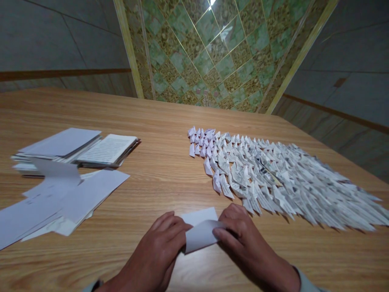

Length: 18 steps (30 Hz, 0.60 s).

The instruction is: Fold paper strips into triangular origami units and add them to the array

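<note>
A small white sheet of paper (199, 231) lies on the wooden table (161, 174) near its front edge, partly folded over on itself. My left hand (161, 247) pinches its left side with curled fingers. My right hand (243, 239) grips its right side, thumb on top of the folded flap. Both hands are closed on the sheet.
A broad spread of several small folded paper pieces (273, 174) covers the table to the right. At the left lie loose white sheets (69, 198) and stacked printed papers (91, 150). A green tiled floor (209, 48) shows beyond the far table edge.
</note>
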Available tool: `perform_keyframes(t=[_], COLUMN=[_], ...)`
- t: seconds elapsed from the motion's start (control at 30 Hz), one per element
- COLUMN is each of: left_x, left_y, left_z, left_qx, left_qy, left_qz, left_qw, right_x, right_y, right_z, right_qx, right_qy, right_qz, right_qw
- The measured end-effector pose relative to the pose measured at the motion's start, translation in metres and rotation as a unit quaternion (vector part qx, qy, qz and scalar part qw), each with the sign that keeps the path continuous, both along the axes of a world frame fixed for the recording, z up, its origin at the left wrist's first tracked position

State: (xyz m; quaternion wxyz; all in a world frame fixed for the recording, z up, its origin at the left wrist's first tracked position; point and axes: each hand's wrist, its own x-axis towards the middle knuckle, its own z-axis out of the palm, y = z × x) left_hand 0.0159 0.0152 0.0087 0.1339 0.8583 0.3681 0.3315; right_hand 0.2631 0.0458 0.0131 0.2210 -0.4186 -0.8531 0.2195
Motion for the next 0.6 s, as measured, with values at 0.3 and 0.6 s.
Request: perform_keyframes(t=[0.3,0.6], left_x=[-0.005,-0.013], left_y=[0.004,0.006], left_z=[-0.005,-0.006], left_qx=[0.005,0.092], left_qy=[-0.004,0.028], left_qz=[-0.011,0.024], left_qw=[1.0,0.995], right_x=[-0.011,-0.017], right_y=[0.005,0.015], right_z=[-0.009,-0.011], right_qx=[0.083,0.159], right_qy=[-0.038,-0.071], right_qz=[-0.075,-0.05], right_qw=[0.993,0.983])
